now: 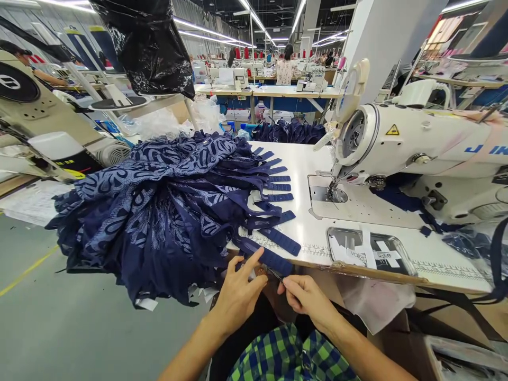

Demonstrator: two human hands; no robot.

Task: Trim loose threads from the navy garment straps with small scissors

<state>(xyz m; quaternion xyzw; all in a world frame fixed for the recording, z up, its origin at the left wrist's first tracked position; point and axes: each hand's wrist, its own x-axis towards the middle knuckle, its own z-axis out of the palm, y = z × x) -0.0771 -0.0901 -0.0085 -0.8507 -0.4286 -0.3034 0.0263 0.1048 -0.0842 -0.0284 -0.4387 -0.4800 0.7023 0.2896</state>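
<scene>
A large heap of navy garments with pale-blue printed patterns (159,211) lies over the left end of the white sewing table (293,164). Several navy hook-and-eye straps (280,241) fan out from its right side. My left hand (240,291) is at the table's front edge, its fingers apart and the index fingertip by the nearest navy strap (273,260). Closed in a pinch, my right hand (307,299) holds a thin dark metal tool (274,273), pointed left just below that strap. The tool's kind is unclear, being mostly hidden.
A white sewing machine (428,135) stands on the right, its needle (331,190) over the metal plate. A metal tray (407,264) with white labels sits near the front edge. Black plastic (148,50) hangs at upper left. A person (288,66) is farther back.
</scene>
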